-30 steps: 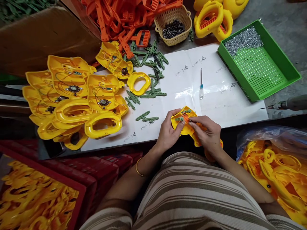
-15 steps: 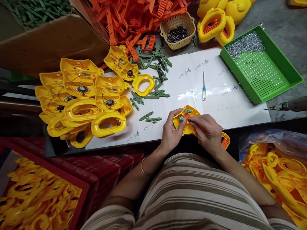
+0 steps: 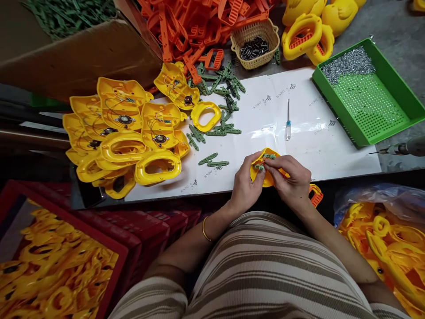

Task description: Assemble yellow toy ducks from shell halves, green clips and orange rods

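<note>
My left hand (image 3: 246,184) is closed around the left side of a yellow plastic shell (image 3: 268,180), its thumb pressing on the near rim. Two green plastic pieces (image 3: 271,156) with round ends sit inside the shell. Between them shows a bit of an orange plastic part (image 3: 264,162). My right hand (image 3: 292,180) pinches at this orange part, and its fingers hide much of the shell's right side. An orange ribbed grip (image 3: 316,197) in a yellow frame sticks out beyond my right hand. A screwdriver (image 3: 288,124) lies on the white sheet (image 3: 252,115) ahead of my hands.
Yellow shells (image 3: 159,128) with wires and speakers are piled at left. Loose green pieces (image 3: 217,164), orange parts (image 3: 189,26) and a basket (image 3: 254,62) of dark cylinders lie beyond. At right are a green tray (image 3: 375,115) of screws, a power driver (image 3: 407,147) and a bag (image 3: 375,195).
The whole view has shifted, so the table's things appear farther right. The shell is tilted a little more, and my right fingertips have moved slightly over the orange part.
</note>
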`<action>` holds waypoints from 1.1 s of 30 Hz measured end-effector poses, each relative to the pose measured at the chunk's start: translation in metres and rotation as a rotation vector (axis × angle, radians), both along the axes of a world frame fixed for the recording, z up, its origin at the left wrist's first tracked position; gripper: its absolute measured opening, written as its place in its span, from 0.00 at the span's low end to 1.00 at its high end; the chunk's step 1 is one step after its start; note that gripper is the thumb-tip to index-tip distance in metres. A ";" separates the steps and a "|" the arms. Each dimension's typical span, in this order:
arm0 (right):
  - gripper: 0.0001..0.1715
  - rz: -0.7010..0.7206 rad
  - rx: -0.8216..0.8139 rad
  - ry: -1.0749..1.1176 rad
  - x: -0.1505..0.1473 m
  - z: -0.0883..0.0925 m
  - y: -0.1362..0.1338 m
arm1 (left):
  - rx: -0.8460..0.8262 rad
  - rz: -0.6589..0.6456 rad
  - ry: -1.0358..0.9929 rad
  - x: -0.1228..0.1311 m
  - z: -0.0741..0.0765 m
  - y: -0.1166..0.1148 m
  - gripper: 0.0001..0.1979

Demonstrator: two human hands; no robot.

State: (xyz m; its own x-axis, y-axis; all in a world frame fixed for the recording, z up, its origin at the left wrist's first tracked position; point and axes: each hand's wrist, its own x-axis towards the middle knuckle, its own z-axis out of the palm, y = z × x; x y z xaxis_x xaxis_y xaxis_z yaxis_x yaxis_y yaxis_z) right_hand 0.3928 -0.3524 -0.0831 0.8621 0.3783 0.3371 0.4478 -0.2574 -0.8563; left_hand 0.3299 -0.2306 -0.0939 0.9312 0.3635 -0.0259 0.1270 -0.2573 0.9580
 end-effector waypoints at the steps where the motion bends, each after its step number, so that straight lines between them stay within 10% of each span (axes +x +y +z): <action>1: 0.08 0.010 -0.022 -0.006 0.001 0.002 -0.001 | 0.016 -0.007 -0.005 0.000 0.001 0.000 0.17; 9: 0.07 0.120 -0.359 -0.037 0.006 0.018 -0.007 | -0.005 -0.092 0.024 -0.006 0.001 -0.001 0.18; 15: 0.14 0.142 -0.320 -0.119 0.012 0.020 -0.028 | -0.256 0.021 0.084 0.001 0.004 0.026 0.20; 19: 0.26 0.377 -0.451 0.378 0.023 0.022 -0.041 | -0.526 0.051 0.134 0.005 0.019 0.048 0.26; 22: 0.24 0.644 -0.255 0.855 0.025 0.019 -0.032 | -0.799 -0.034 0.113 0.005 0.022 0.053 0.36; 26: 0.25 0.666 -0.039 1.105 0.018 0.017 -0.007 | -1.068 -0.033 0.106 0.002 0.010 0.050 0.52; 30: 0.29 0.828 -0.117 0.975 0.032 0.018 0.024 | -1.126 -0.002 0.061 -0.005 0.003 0.055 0.60; 33: 0.28 0.610 -0.253 0.475 0.067 0.020 0.068 | -1.063 0.121 -0.003 -0.013 0.011 0.069 0.60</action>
State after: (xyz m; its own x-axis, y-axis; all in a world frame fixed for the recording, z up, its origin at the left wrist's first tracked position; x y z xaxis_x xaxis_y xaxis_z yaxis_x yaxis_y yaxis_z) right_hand 0.4597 -0.2840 -0.0629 0.5088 0.8436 -0.1714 0.1748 -0.2962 -0.9390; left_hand 0.3174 -0.1611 -0.0825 0.8911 0.2457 -0.3816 0.0928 0.7243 0.6833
